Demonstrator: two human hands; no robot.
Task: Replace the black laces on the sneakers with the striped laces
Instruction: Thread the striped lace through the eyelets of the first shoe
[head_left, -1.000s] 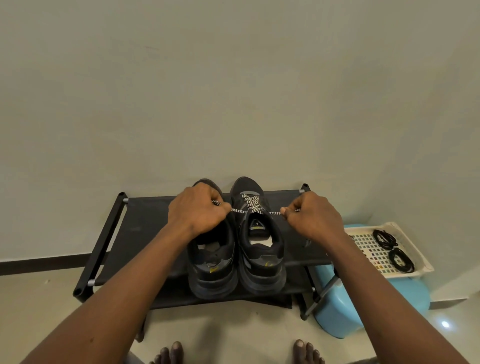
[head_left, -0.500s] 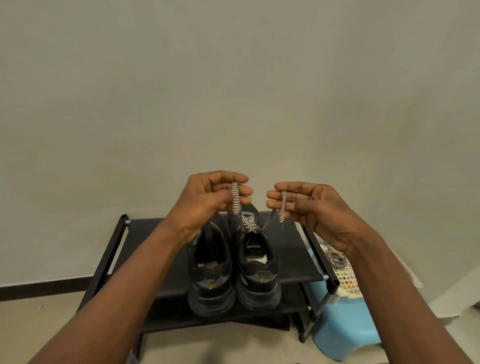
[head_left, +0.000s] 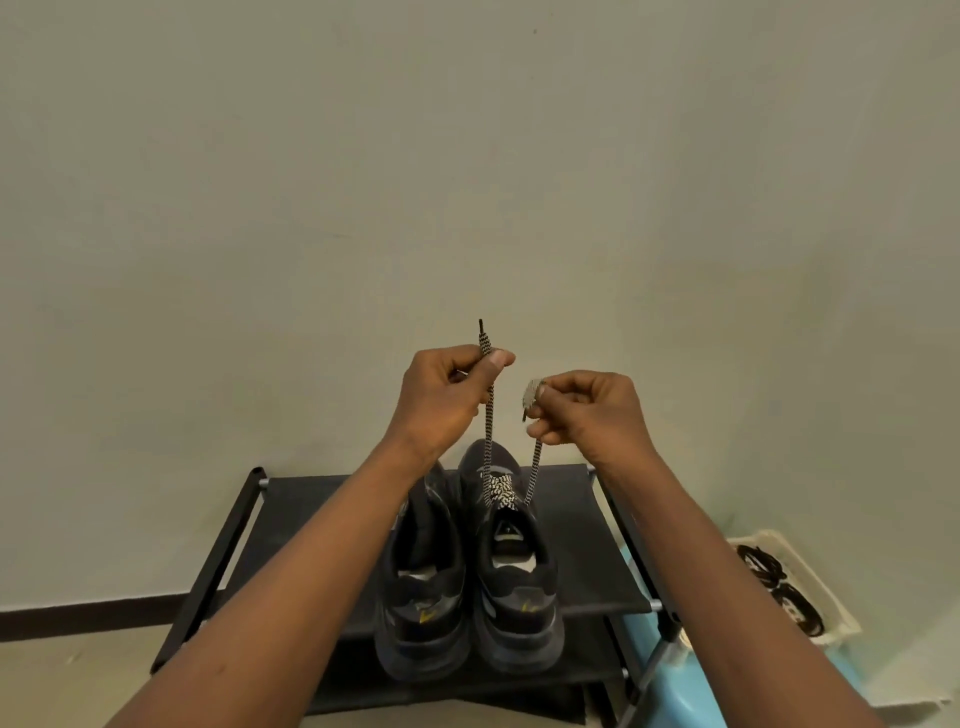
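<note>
Up in front of the wall (head_left: 467, 182), both hands hold the two ends of one striped lace (head_left: 489, 426) above the rack (head_left: 322, 525). The left hand (head_left: 447, 400) pinches its end between thumb and forefinger, the other fingers curled in; the dark tip stands straight up above the thumb. The right hand (head_left: 587, 410), slightly lower and just beside the left without touching it, pinches the other end in its fingertips. That end folds over the fingers, and its dark tip points down.

From each hand a strand runs down to the laced sneaker (head_left: 519, 613), where the lace crosses itself over the tongue. Both strands look fairly straight, the left one nearly upright, the right one slanting inward.

This sneaker stands on the rack's top shelf with its heel toward the person. A second sneaker (head_left: 421, 613) stands touching it on the left hand's side, its front hidden by the left forearm, so I cannot tell how it is laced.

Beside the rack, on the right hand's side, a pale tray (head_left: 810, 566) sits on a blue stool (head_left: 685, 696). Coiled black laces (head_left: 763, 566) lie in the tray, well apart from the sneakers. The rack stands on a light floor (head_left: 62, 686).
</note>
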